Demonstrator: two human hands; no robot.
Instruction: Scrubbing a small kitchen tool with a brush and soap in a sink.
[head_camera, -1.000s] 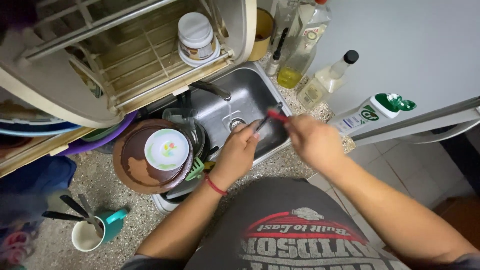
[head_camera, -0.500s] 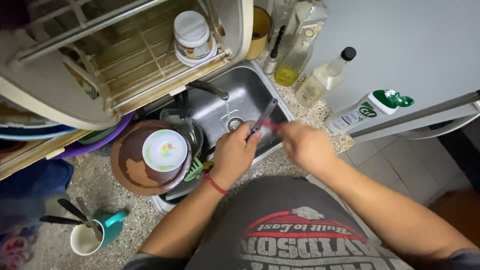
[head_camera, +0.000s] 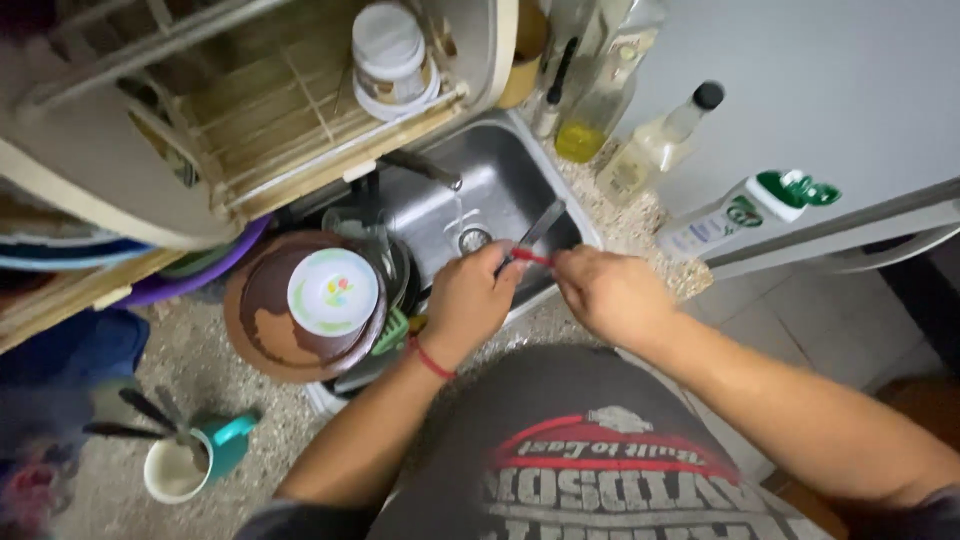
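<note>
Over the steel sink (head_camera: 505, 175), my left hand (head_camera: 468, 302) is closed around the lower end of a dark, slim knife (head_camera: 540, 228). Its blade points up and to the right above the basin. My right hand (head_camera: 612, 296) is just right of it, fingers pinched on the red handle part (head_camera: 532, 259) between the two hands. A thin stream of water falls from the tap (head_camera: 425, 168) toward the drain, close behind the blade. A red band is around my left wrist.
Left of the sink, a brown plate (head_camera: 265, 325) carries a small white dish (head_camera: 332, 291), with a green sponge (head_camera: 395, 332) at its edge. A dish rack (head_camera: 270, 120) with a white tub hangs above. Bottles (head_camera: 665, 140) line the counter at right. A teal-handled mug (head_camera: 190, 462) holds utensils.
Both hands have shifted slightly toward me over the sink's front edge. The blade has swung from lying between the hands to pointing up and right.
</note>
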